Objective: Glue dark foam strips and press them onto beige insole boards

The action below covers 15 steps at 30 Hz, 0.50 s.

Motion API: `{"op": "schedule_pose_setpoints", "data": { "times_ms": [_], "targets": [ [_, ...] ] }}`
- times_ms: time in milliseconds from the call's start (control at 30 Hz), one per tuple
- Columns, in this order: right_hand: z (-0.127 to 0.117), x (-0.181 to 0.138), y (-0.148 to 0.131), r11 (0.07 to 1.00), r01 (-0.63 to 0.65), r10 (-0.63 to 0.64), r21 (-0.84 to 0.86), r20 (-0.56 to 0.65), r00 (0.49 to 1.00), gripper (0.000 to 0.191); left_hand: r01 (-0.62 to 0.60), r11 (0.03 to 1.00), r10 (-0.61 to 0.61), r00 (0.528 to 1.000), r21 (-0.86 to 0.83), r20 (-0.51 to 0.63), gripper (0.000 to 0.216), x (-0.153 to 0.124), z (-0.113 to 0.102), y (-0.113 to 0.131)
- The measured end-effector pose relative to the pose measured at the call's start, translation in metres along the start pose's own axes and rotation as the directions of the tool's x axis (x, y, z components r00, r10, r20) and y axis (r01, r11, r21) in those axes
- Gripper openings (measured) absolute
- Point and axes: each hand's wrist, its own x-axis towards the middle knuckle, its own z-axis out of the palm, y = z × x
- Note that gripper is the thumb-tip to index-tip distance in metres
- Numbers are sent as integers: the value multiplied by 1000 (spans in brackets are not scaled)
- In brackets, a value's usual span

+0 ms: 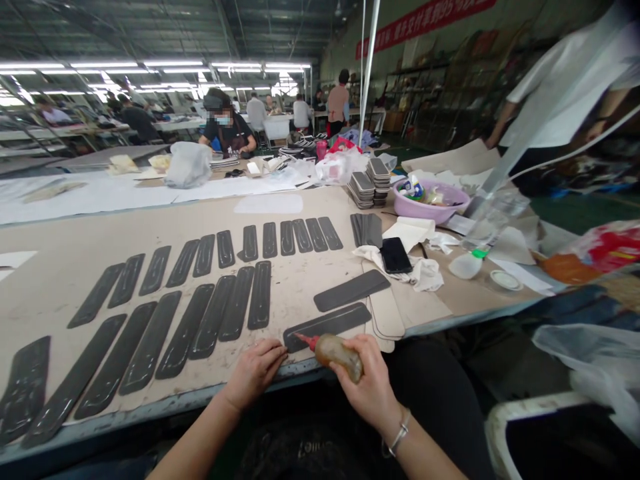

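Note:
My right hand (367,380) is closed around a small squeeze bottle (336,351) of brownish glue. Its red nozzle rests on the left end of a long black strip (327,325) lying at the table's front edge. My left hand (255,370) lies beside it, fingertips pressed on the cardboard at the strip's left end. A second black strip (351,290) lies just behind. Two rows of glossy black strips (200,303) stretch across the cardboard sheet (75,280) to the left.
A black phone (395,255) lies on white cloth, near a purple basin (431,203) and stacks of dark pieces (371,181). Beige cut pieces (387,313) lie right of the strips. A person in white stands at the far right, with other workers at rear tables.

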Motion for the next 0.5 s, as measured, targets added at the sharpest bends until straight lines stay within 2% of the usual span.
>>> {"op": "schedule_pose_setpoints", "data": {
  "times_ms": [233, 400, 500],
  "targets": [
    [10, -2, -3, 999, -21, 19, 31, 60, 998, 30, 36, 999, -37, 998, -12, -45, 18, 1, 6, -3],
    [0, -9, -6, 999, -43, 41, 20, 98, 994, 28, 47, 999, -48, 997, -20, -53, 18, 2, 5, -1],
    [-10, -11, -3, 998, -59, 60, -19, 58, 997, 26, 39, 999, -39, 998, -1, -47, 20, 1, 5, -1]
  ]
}}
